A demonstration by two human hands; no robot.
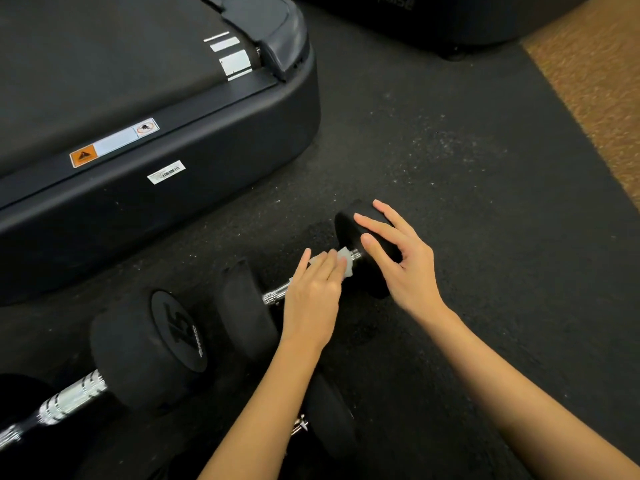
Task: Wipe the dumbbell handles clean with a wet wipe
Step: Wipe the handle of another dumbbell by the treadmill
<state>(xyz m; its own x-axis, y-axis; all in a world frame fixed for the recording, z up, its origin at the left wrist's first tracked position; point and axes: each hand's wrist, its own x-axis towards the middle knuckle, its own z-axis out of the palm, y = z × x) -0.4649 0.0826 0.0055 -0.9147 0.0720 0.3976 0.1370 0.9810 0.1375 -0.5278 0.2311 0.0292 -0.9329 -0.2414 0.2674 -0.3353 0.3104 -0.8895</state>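
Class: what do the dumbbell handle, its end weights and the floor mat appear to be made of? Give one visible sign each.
Handle: probably chromed steel; bright, mirror-like glints.
End weights: likely rubber-coated; matte black, no shine.
Floor mat: seemingly rubber crumb; dark, grainy, pale flecks.

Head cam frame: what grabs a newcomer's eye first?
Centre frame, the left hand presses a white wet wipe onto the chrome handle of a black dumbbell, while the right hand rests spread on its far weight head. At lower left lies a second dumbbell marked 15, and the dark treadmill base fills the upper left.
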